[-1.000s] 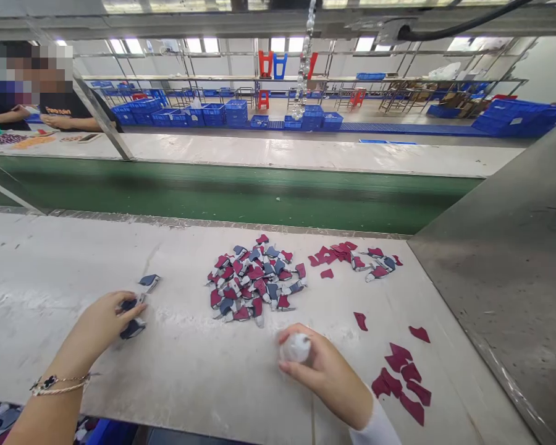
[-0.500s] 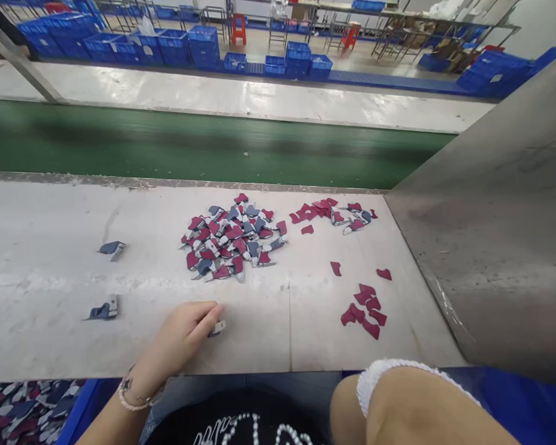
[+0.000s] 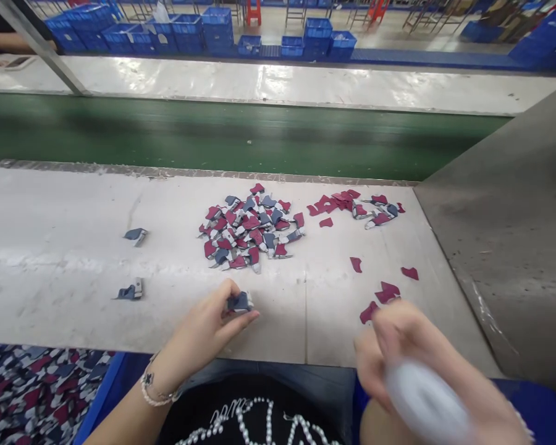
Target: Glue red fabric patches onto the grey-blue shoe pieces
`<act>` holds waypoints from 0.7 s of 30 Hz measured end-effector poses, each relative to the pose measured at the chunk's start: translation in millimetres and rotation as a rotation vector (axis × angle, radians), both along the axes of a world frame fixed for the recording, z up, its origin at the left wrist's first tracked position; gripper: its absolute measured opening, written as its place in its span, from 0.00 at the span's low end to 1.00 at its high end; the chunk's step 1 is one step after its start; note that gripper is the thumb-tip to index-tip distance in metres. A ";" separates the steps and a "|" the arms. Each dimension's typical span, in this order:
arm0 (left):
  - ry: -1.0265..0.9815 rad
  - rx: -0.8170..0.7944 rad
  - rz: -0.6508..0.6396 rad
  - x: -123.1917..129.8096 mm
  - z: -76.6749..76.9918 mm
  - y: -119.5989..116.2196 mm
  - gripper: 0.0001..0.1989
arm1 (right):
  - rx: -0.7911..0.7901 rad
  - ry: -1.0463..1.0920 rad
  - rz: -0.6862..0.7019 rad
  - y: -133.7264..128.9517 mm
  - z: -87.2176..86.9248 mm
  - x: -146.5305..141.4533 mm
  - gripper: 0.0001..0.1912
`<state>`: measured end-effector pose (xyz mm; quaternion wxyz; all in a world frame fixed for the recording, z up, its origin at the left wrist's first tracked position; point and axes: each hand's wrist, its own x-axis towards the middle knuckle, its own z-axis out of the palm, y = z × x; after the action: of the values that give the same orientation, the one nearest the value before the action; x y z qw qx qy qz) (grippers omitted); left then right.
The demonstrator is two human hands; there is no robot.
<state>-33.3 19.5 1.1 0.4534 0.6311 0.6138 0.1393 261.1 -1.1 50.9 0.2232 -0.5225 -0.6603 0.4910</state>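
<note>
My left hand (image 3: 213, 321) pinches a blue-and-grey piece (image 3: 241, 301) just above the white table. My right hand (image 3: 398, 346) is at the lower right, beside some flat maroon pieces (image 3: 388, 292); its fingers are curled around a blurred white object (image 3: 426, 402) that I cannot identify. A pile of maroon, blue and grey pieces (image 3: 252, 225) lies beyond my left hand. Two blue-and-grey pieces, one nearer (image 3: 130, 290) and one farther (image 3: 136, 235), lie apart on the left.
Across the table (image 3: 50, 259) runs a green belt (image 3: 189, 133). A metal panel (image 3: 505, 247) stands on the right. A blue bin of pieces (image 3: 37, 389) is at the lower left. Loose maroon pieces (image 3: 333, 201) lie at the back right. A person's arm (image 3: 9, 43) shows at the upper left.
My right hand has come over the right side of the table with a white object. My left hand has lifted and turned, exposing the piece in its fingers. The view has shifted.
</note>
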 end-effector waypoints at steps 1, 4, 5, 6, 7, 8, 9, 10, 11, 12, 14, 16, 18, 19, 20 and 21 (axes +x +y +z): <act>-0.016 0.019 0.002 0.8 0.1 0.3 0.15 | 0.009 -0.003 0.031 7.6 0.0 0.2 0.29; -0.064 0.052 -0.066 4.4 -1.1 3.4 0.13 | 0.004 -0.124 0.068 26.3 -7.3 -3.7 0.17; -0.068 0.051 -0.100 6.1 -1.9 4.8 0.12 | -0.021 -0.157 0.056 29.4 -11.1 -5.9 0.17; -0.061 0.046 -0.137 8.0 -3.0 6.1 0.12 | -0.056 -0.146 0.065 30.8 -14.8 -8.0 0.19; -0.041 0.042 -0.167 10.0 -4.1 7.3 0.13 | -0.088 -0.111 0.073 30.8 -18.0 -9.4 0.20; -0.020 0.040 -0.186 11.9 -5.3 8.3 0.13 | -0.108 -0.067 0.064 30.1 -20.5 -9.9 0.19; -0.010 0.041 -0.194 13.5 -6.5 8.9 0.14 | -0.116 -0.019 0.039 29.1 -22.0 -9.4 0.18; -0.015 0.042 -0.196 14.9 -7.5 9.1 0.14 | -0.115 0.032 0.004 28.4 -22.9 -7.9 0.16; -0.035 0.042 -0.194 15.8 -8.3 9.1 0.15 | -0.111 0.082 -0.037 28.2 -23.3 -5.6 0.14; -0.063 0.045 -0.185 16.2 -9.1 8.9 0.15 | -0.111 0.136 -0.073 28.8 -23.7 -2.7 0.13; -0.101 0.058 -0.151 15.8 -10.8 8.0 0.16 | -0.149 0.293 -0.102 32.3 -26.4 2.8 0.14; -0.092 0.084 -0.100 13.8 -14.2 6.7 0.15 | -0.199 0.508 -0.089 37.6 -33.5 5.7 0.17; -0.092 0.129 -0.043 11.2 -19.8 4.6 0.13 | -0.221 0.691 -0.091 43.0 -44.7 4.4 0.20; -0.117 0.161 -0.003 9.9 -23.1 3.1 0.13 | -0.213 0.757 -0.107 45.3 -51.0 2.1 0.21; -0.160 0.194 0.044 8.6 -26.2 1.2 0.12 | -0.200 0.804 -0.125 47.2 -57.0 -1.0 0.22; -0.214 0.221 0.097 7.6 -28.7 -0.8 0.12 | -0.192 0.841 -0.139 48.6 -62.2 -4.7 0.23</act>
<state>-25.7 18.7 -27.6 0.4368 0.6281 0.5728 0.2942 256.4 47.5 -11.3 0.4556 -0.3385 -0.4268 0.7040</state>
